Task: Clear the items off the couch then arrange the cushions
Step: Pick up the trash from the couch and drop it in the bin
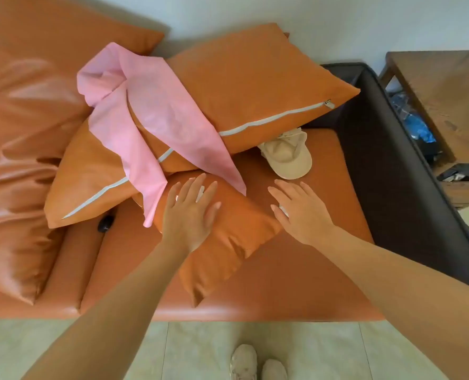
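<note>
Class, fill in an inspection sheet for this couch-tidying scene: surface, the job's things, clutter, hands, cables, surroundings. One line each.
Surface: orange couch seat, mostly covered at the back.
Job's things: three orange cushions piled; top cushion, middle cushion, front cushion.
Clutter: pink cloth draped over the pile; beige cap partly under the top cushion; small dark object below the middle cushion.
Hands: left hand open, flat on the front cushion; right hand open, at that cushion's edge.
Cables: nothing seen.
Surroundings: dark armrest, wooden side table, tiled floor.
</note>
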Available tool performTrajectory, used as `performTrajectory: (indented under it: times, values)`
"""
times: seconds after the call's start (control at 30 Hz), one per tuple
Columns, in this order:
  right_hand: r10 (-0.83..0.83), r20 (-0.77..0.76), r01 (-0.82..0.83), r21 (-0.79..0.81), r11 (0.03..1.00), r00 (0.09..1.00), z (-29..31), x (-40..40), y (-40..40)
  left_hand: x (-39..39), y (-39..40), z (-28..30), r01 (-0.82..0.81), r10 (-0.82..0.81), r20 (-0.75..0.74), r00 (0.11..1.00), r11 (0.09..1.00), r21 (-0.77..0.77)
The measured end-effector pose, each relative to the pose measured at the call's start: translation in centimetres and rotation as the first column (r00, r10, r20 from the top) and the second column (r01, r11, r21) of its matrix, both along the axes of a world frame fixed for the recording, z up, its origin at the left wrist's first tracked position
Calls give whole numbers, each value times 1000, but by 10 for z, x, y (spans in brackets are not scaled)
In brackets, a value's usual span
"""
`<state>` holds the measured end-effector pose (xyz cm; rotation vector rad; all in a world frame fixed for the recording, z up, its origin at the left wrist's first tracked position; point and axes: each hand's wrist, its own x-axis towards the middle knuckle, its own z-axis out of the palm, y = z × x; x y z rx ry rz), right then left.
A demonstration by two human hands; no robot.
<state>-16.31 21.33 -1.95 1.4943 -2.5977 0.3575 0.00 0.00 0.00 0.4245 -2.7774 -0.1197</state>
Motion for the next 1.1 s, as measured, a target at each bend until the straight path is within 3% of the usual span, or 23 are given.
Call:
performTrajectory:
  times: [0.1,0.2,0.3,0.5,0.77,1.0,1.1]
  values:
    - [3,-31,-4,-22,1000,1000,-6,-5,1,-4,-1,-3,-22,21,29,999,999,42]
    - [4,-38,-4,3,1000,999,-17,-8,4,-8,-5,-14,-67,53,80,995,981,180]
    - [-56,1,56,25,998,998,-24,-14,6,-13,-7,-21,-60,51,40,998,964,260]
    - [-137,60,131,88,987,989,-56,-31,11,-41,8,-32,58,-42,-69,997,967,247]
    - [-183,189,101,377,921,965,-118,-41,1,-76,16,-38,123,-99,-115,988,966,226]
    - [-195,202,80,470,879,960,-156,-51,-14,-98,26,-48,150,-132,-94,987,964,220]
    - [-188,192,88,434,896,963,-167,-51,-17,-90,34,-53,158,-143,-88,986,967,201]
